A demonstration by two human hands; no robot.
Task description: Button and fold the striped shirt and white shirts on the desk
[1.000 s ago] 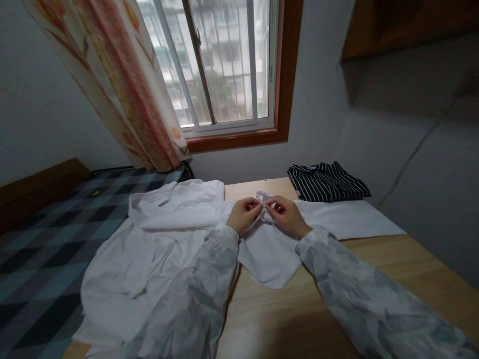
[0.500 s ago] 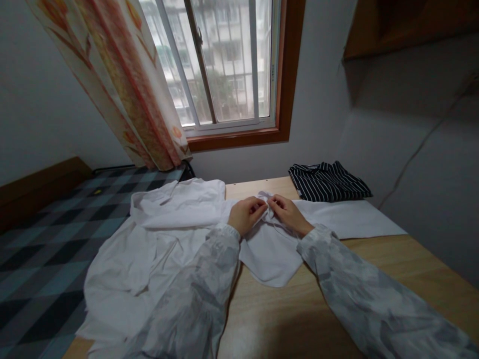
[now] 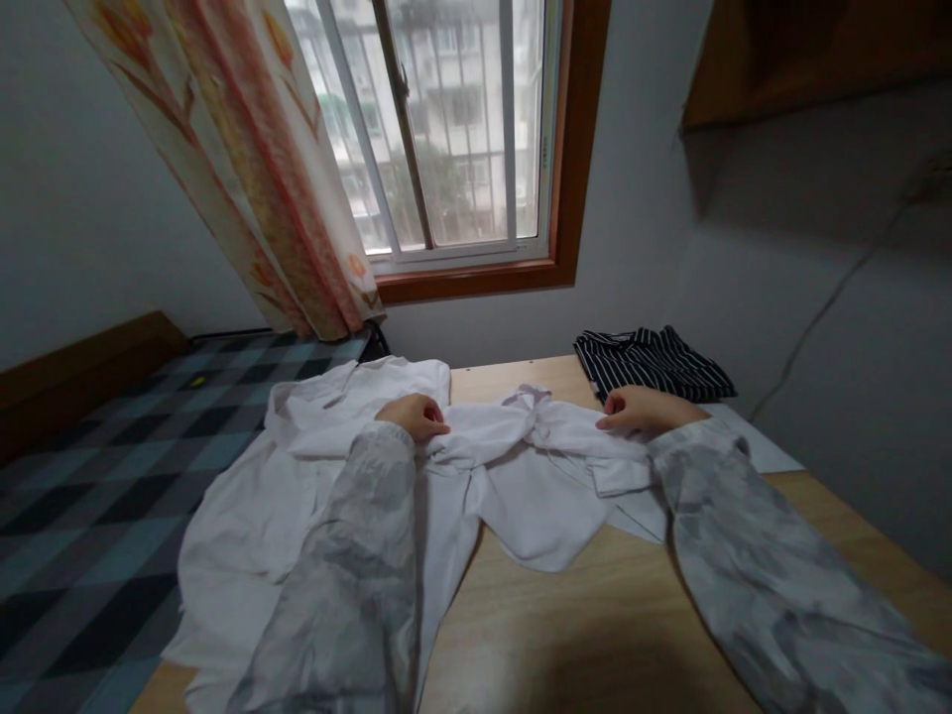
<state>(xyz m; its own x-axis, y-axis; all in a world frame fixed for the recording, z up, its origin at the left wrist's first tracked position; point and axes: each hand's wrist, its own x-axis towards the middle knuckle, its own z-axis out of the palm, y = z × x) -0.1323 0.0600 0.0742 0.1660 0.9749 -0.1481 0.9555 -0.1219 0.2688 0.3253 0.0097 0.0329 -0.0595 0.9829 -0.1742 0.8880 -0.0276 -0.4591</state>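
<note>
A rumpled white shirt (image 3: 245, 535) spreads over the left side of the wooden table (image 3: 550, 635), with part of it stretching right across the middle. Between my hands its fabric gathers into a bunched, knot-like spot with a pale lavender bit (image 3: 530, 397) on top. My left hand (image 3: 416, 415) is closed on the fabric left of this bunch, fingertips pinched together. On the other side, my right hand (image 3: 647, 409) pinches the white fabric near the striped garment. A rounded flap of white cloth (image 3: 546, 516) hangs toward me below the bunch.
A folded black-and-white striped garment (image 3: 654, 362) lies at the table's back right. To the left is a bed with a checked cover (image 3: 81, 496). Behind are a window (image 3: 446, 129) and a flowered curtain (image 3: 253, 188); a wooden shelf (image 3: 810, 69) juts out at upper right.
My hands have parted from the bunch in the middle, the left going left and the right going right. The white fabric between them is now spread out, and its right stretch is drawn in and folded.
</note>
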